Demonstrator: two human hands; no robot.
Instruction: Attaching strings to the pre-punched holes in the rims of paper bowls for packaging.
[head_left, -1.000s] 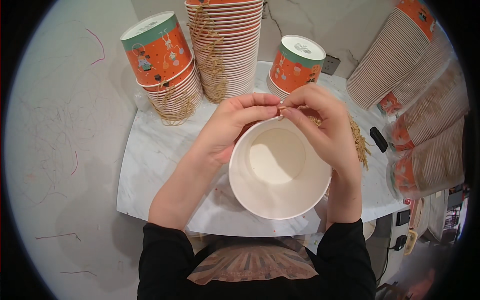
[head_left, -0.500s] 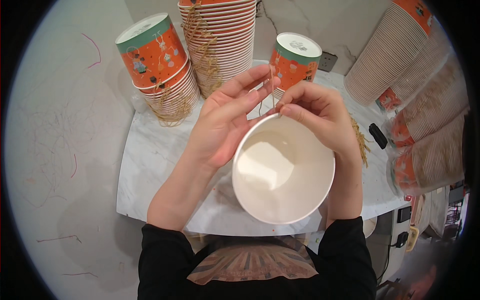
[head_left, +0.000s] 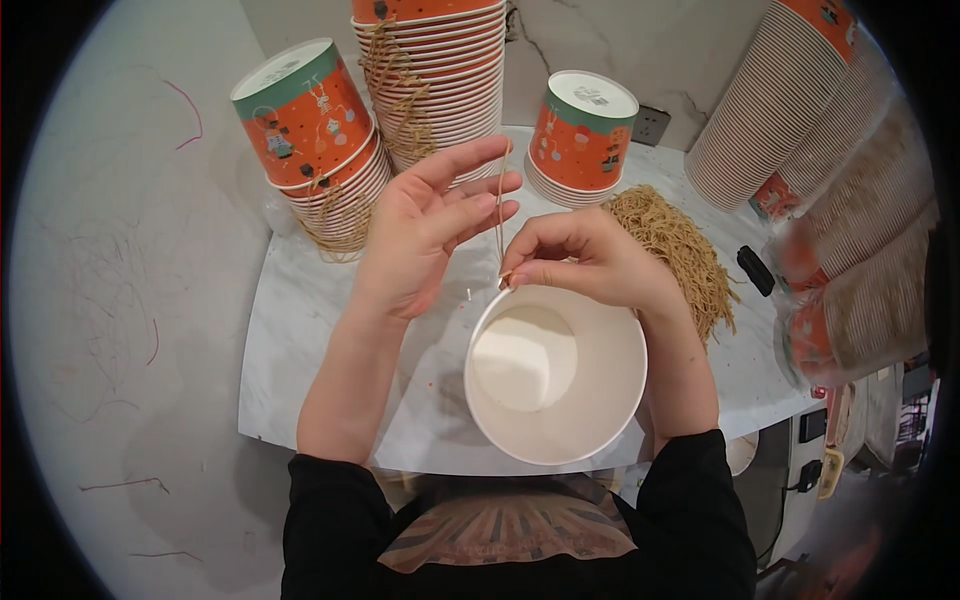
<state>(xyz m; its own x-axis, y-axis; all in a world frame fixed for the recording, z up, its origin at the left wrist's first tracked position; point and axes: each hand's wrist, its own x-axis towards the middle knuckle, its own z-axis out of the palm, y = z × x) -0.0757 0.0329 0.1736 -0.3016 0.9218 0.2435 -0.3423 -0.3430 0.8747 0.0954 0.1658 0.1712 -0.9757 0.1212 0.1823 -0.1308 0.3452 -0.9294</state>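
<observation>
A white-lined paper tub [head_left: 600, 400] is tilted with its open mouth toward me, near the front edge of the table. My right hand [head_left: 575, 260] pinches a thin tan cord at the tub's rim, thumb and fingers together. From that pinch the cord [head_left: 501, 210] runs up as a narrow loop to the index fingertip of my left hand [head_left: 425, 220]. My left fingers are spread, palm turned to the right, with the loop hooked over the index finger. Whether the cord is fixed to the tub is hidden by my right fingers.
A heap of tan cords [head_left: 690, 260] lies right of my right hand. Stacked orange tubs [head_left: 310, 120], a taller stack [head_left: 440, 90] and a shorter one [head_left: 580, 140] stand behind. Wrapped tub stacks [head_left: 870, 300] line the right, beside a black object [head_left: 755, 271].
Both hands have shifted left, and my right hand has come lower with the tub's rim. The cord loop is stretched longer between them. More of the cord heap shows.
</observation>
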